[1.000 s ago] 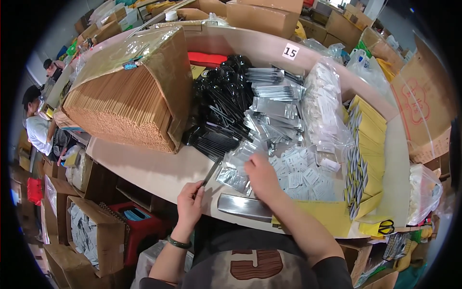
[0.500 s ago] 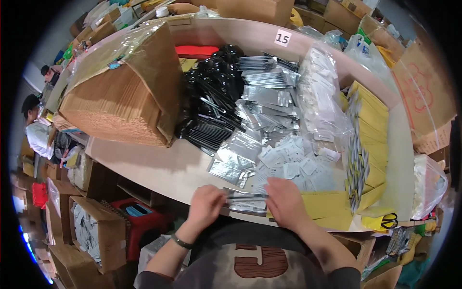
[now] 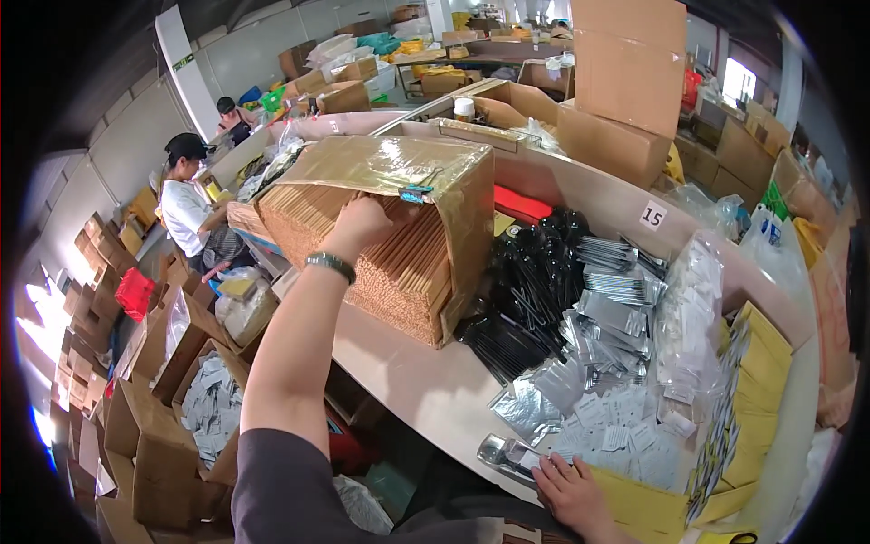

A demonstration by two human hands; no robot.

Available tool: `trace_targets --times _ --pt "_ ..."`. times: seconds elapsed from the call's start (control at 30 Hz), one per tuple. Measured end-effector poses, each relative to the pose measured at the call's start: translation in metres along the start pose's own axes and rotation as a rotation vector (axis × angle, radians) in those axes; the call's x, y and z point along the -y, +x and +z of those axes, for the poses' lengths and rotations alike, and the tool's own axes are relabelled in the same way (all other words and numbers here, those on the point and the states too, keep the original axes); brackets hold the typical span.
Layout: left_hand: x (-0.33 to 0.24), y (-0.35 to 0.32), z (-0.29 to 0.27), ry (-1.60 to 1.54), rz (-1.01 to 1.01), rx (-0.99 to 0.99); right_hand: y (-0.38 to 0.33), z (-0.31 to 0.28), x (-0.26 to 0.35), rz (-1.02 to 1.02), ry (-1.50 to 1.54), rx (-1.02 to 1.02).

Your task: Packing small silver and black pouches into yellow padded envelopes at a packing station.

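My left hand (image 3: 361,222) reaches into a large cardboard box (image 3: 471,190) lying with its open side toward me. It touches the top of a tight stack of brown kraft paper pieces (image 3: 399,295); its fingertips are partly hidden there, so their grip is unclear. At the table's near edge, my right hand (image 3: 571,494) lies with fingers spread, its tips at a shiny silver packet (image 3: 505,456). Close by are white printed slips (image 3: 625,431), flat silver pouches (image 3: 535,399) and yellow padded envelopes (image 3: 634,490).
Black plastic-wrapped tools (image 3: 526,281) lie beside the box. A clear bag of white packets (image 3: 691,317) and a row of yellow envelopes (image 3: 761,390) stand on the right. A raised rim (image 3: 625,204) borders the table. Another person (image 3: 186,195) works at far left.
My left hand has left the silver packet and moved up and left into the cardboard box. My right hand stays by the packet at the table edge. The view has swung left and up.
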State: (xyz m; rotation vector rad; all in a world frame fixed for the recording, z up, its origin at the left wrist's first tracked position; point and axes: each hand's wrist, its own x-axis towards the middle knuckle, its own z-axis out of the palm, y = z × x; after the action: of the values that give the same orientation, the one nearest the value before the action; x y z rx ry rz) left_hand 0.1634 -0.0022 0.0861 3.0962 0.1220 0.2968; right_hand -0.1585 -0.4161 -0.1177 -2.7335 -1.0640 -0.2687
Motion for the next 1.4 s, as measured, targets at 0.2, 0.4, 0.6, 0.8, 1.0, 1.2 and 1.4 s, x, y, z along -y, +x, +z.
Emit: trace_targets --times 0.2,0.4,0.6,0.8,1.0,1.2,1.4 --pt "-0.04 0.009 0.061 -0.062 0.089 0.19 0.001 -0.009 0.004 0.031 0.059 0.048" --pt "-0.035 0.008 0.07 -0.146 0.275 0.171 -0.004 -0.002 0.002 0.007 0.035 0.092" --pt "0.011 -0.027 0.007 -0.09 0.26 -0.033 -0.002 -0.009 0.0 -0.008 0.08 0.118" --pt "-0.008 -0.019 0.018 -0.056 0.301 -0.077 -0.014 -0.016 0.003 0.023 0.05 0.114" --pt "0.036 -0.071 0.015 -0.409 0.335 -0.394 -0.03 -0.022 0.002 0.12 0.143 0.103" --pt "-0.007 -0.251 0.108 -0.882 -0.174 0.165 -0.031 -0.031 -0.002 0.247 0.235 0.08" --pt "-0.07 -0.267 0.149 -0.924 0.169 0.719 -0.03 -0.035 -0.009 0.224 0.249 0.144"
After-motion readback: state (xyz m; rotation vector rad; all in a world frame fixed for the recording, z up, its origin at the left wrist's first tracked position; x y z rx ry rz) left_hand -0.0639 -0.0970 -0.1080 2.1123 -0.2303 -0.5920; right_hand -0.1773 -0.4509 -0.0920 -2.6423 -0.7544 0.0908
